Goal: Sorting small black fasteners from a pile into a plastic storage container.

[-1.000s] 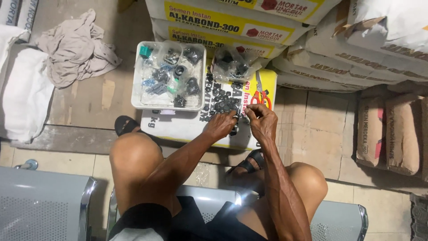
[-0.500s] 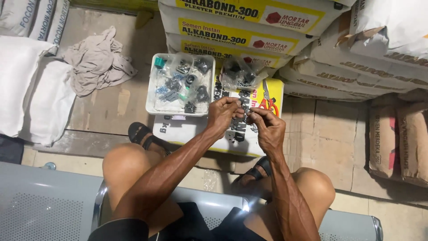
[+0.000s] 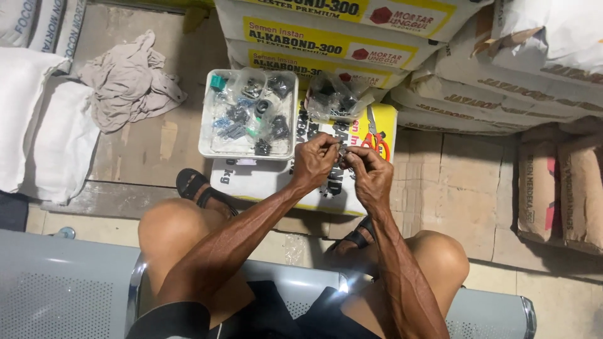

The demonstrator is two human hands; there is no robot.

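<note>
My left hand (image 3: 316, 160) and my right hand (image 3: 369, 171) meet above a flat sack (image 3: 260, 179) lying on the floor, fingertips pinched together on a small dark part (image 3: 342, 152) held between them. Just left of my hands sits a white tray (image 3: 206, 129) filled with small bagged dark parts. A clear plastic bag of dark parts (image 3: 331, 97) lies behind my hands. Orange-handled scissors (image 3: 375, 137) rest on the sack right beside my right hand.
Stacked cement sacks (image 3: 326, 37) rise behind the tray and more lean at the right (image 3: 556, 188). A crumpled grey cloth (image 3: 129, 88) and white sacks (image 3: 44, 125) lie at the left. I sit on a grey perforated metal bench (image 3: 56, 295), sandalled feet on the floor.
Both hands lifted off the pile of parts on the sack and came together, pinching a small part. The camera view shifted right and slightly up.
</note>
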